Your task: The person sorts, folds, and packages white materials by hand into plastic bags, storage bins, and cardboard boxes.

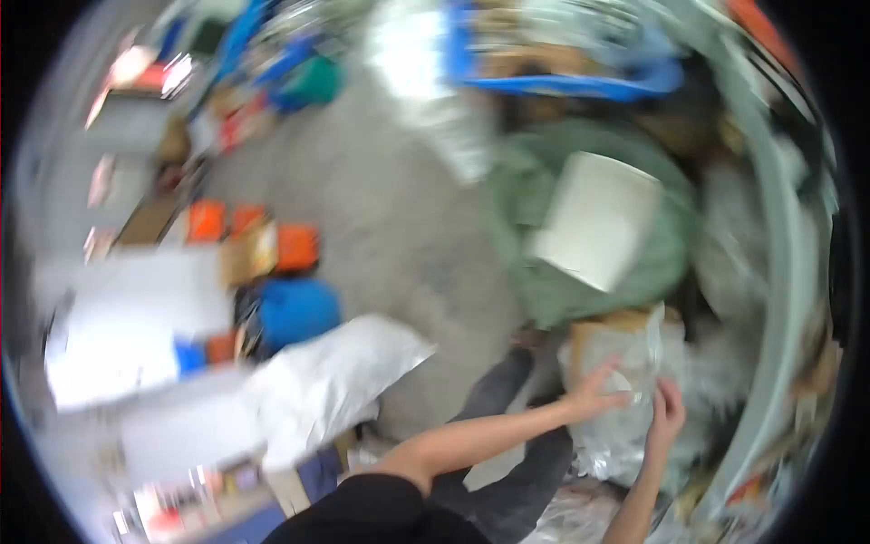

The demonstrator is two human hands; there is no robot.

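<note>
Motion blurs the view. My left hand (594, 396) reaches over a clear plastic bag (612, 440), its thumb and fingers spread apart. Close beside it on the right, my right hand (668, 410) has its fingers curled together at the edge of the clear plastic. A crumpled strip of the plastic rises just above both hands. Under the bag's far edge, a piece of brown cardboard (625, 320) shows. Beyond that, a white box-like panel (600, 220) rests on a bulging green sack (535, 290).
A blue crate (571, 86) holding mixed items stands at the back. A pale green rail (778, 245) curves along the right. White sacks (340, 376), orange boxes (297, 247) and a blue container (297, 311) sit left of the grey floor (417, 236).
</note>
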